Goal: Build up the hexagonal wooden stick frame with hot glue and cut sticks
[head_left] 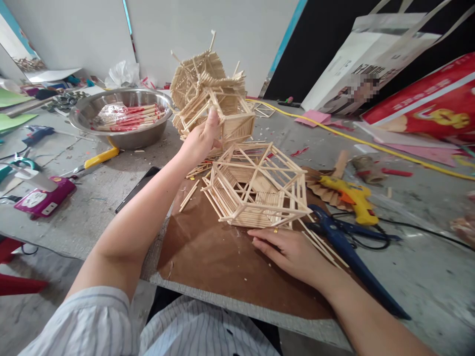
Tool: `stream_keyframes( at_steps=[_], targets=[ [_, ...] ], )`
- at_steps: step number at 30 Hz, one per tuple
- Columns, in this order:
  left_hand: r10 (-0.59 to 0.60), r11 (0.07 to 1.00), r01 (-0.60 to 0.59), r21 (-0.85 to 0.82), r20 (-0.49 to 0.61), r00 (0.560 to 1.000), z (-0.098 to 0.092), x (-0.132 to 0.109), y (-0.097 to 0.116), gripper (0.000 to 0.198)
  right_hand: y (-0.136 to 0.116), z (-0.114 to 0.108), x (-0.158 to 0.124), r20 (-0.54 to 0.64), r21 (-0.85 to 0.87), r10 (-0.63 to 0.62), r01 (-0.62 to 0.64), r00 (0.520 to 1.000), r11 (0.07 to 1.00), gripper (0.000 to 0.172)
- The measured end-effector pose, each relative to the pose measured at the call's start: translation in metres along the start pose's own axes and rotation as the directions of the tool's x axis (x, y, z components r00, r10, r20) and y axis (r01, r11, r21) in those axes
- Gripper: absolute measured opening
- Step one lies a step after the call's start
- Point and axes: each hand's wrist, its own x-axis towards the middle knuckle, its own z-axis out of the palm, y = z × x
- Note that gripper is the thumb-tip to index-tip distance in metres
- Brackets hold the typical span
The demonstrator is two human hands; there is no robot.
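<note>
My left hand (203, 134) reaches forward, its thumb up against a house-like stick model (235, 111) with a slatted roof; the other fingers are mostly hidden behind it. Nearer to me an open, many-sided stick frame (256, 190) stands on a brown board (200, 262). At its front edge my right hand (287, 249) lies palm down, fingers stretched out, the fingertips close to the frame's base. Loose thin sticks (322, 244) lie right of the frame, partly under the hand. Several more sticks (189, 195) lie to its left.
A steel bowl (122, 141) holds red-and-white stick packs. Blue-handled cutters (356, 262) and a yellow glue gun (351, 195) lie on the right. A yellow cable (334, 133) crosses the table behind. A purple power socket (46, 195) and a yellow-handled tool (101, 158) are on the left.
</note>
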Motion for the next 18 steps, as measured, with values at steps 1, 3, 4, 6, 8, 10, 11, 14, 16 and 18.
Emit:
stream_keyframes(
  at_steps=[1, 3, 4, 6, 8, 10, 11, 14, 16, 18],
  targets=[
    [0.005, 1.0, -0.005, -0.005, 0.005, 1.0, -0.0002, 0.0003, -0.0007, 0.045, 0.0001, -0.0001, -0.0002, 0.001, 0.0, 0.001, -0.001, 1.0, 1.0, 0.024],
    [0.014, 1.0, -0.014, -0.008, 0.01, 1.0, -0.0005, 0.0009, -0.002, 0.046, 0.0, -0.0004, -0.0006, 0.002, 0.002, 0.004, -0.004, 1.0, 1.0, 0.025],
    [0.016, 1.0, -0.016, -0.009, 0.009, 1.0, -0.0005, 0.0012, -0.0025, 0.045, -0.0001, -0.0005, -0.0007, 0.002, 0.003, 0.004, -0.004, 1.0, 1.0, 0.025],
    [0.018, 1.0, -0.018, -0.012, 0.0, 1.0, -0.0003, 0.0017, -0.0032, 0.044, -0.0002, -0.0006, -0.0006, -0.001, 0.004, 0.004, -0.004, 1.0, 1.0, 0.025],
    [0.018, 1.0, -0.019, -0.007, -0.007, 1.0, 0.0002, 0.0019, -0.0038, 0.042, -0.0002, -0.0005, -0.0004, 0.0, 0.006, 0.003, -0.003, 1.0, 1.0, 0.025],
    [0.022, 1.0, -0.022, 0.013, -0.009, 1.0, 0.0009, 0.0018, -0.0045, 0.04, 0.0, -0.0003, -0.0002, -0.002, 0.005, -0.001, 0.001, 1.0, 1.0, 0.025],
    [0.025, 0.999, -0.024, 0.027, -0.009, 1.0, 0.0012, 0.0016, -0.0049, 0.038, 0.0001, -0.0002, -0.0001, -0.004, 0.002, -0.002, 0.002, 1.0, 1.0, 0.025],
    [0.015, 0.998, -0.015, 0.064, -0.013, 1.0, 0.0014, 0.0013, -0.0064, 0.033, 0.0002, 0.0, -0.0002, -0.005, -0.001, -0.009, 0.009, 1.0, 1.0, 0.025],
    [-0.005, 0.997, 0.007, 0.08, -0.017, 1.0, 0.0012, 0.0014, -0.0075, 0.034, 0.0, -0.0001, -0.0003, -0.003, 0.001, -0.01, 0.01, 1.0, 1.0, 0.025],
    [-0.015, 0.996, 0.017, 0.086, -0.018, 1.0, 0.0009, 0.0018, -0.0086, 0.035, -0.0003, -0.0003, -0.0003, 0.0, 0.0, -0.008, 0.008, 1.0, 1.0, 0.025]
  ],
)
